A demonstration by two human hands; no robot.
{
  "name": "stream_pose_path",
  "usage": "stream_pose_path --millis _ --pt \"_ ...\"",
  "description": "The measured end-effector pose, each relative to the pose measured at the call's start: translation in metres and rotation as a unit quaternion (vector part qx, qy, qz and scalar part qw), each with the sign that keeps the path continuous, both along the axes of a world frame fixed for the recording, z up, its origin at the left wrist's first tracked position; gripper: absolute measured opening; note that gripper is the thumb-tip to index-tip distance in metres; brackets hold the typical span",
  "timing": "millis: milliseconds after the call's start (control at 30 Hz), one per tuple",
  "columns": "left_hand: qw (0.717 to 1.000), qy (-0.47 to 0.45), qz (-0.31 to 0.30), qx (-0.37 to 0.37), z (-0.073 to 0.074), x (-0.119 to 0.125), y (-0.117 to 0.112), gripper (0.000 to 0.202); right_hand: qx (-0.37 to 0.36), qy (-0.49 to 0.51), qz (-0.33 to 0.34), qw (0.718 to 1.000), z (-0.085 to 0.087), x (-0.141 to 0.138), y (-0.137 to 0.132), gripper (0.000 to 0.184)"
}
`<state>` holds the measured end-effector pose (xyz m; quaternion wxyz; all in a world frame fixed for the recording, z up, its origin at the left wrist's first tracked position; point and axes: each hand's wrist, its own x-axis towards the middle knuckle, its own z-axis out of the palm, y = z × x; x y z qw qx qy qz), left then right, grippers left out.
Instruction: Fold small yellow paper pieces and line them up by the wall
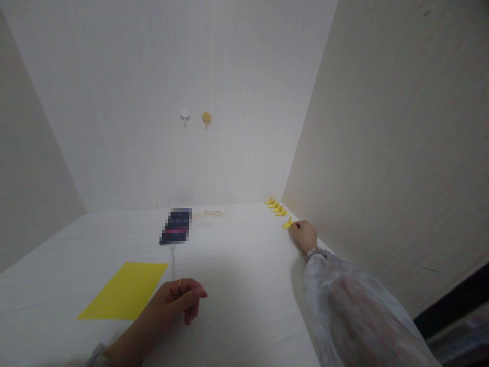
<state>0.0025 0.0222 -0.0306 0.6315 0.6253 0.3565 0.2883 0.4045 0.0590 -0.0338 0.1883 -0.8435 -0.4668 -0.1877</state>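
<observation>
At the right side of the table, my right hand pinches a small folded yellow paper figure, its pointed parts like an origami crane's. Just beyond it, several similar yellow origami cranes stand in a row along the right wall. My left hand hovers or rests near the front, fingers loosely curled in with the thumb against them and nothing visible between them. Beside its wrist, partly covered by the forearm, lies a flat yellow sheet of paper.
A phone with a blurred screen lies toward the back of the white table, a pale cable running from it. Two hooks, one white and one tan, are on the back wall. Walls close in both sides.
</observation>
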Motion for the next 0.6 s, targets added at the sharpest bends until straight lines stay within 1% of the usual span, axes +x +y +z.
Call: stream_pose_path --millis 133,300,433,467,533,600 --pt "1.000 0.017 -0.003 -0.002 -0.006 0.002 0.007 0.034 -0.010 -0.007 -0.013 1.000 -0.002 0.007 0.019 0.035" --pt "0.999 0.033 0.010 -0.017 -0.015 0.004 0.014 0.036 -0.025 -0.009 -0.024 0.999 -0.006 0.015 0.038 0.037" --pt "0.998 0.040 0.001 -0.039 -0.020 0.007 0.018 0.040 -0.033 -0.012 -0.028 0.999 -0.009 0.022 0.047 0.037" --pt "0.998 0.042 0.004 -0.039 -0.020 0.007 0.018 0.039 -0.035 -0.012 -0.029 0.999 -0.010 0.024 0.048 0.037" --pt "0.998 0.041 0.029 -0.031 -0.020 0.009 0.018 0.036 -0.040 -0.009 -0.034 0.999 -0.012 0.028 0.051 0.037" --pt "0.998 0.047 0.032 -0.027 -0.021 0.010 0.018 0.035 -0.043 -0.006 -0.038 0.998 -0.013 0.031 0.054 0.037"
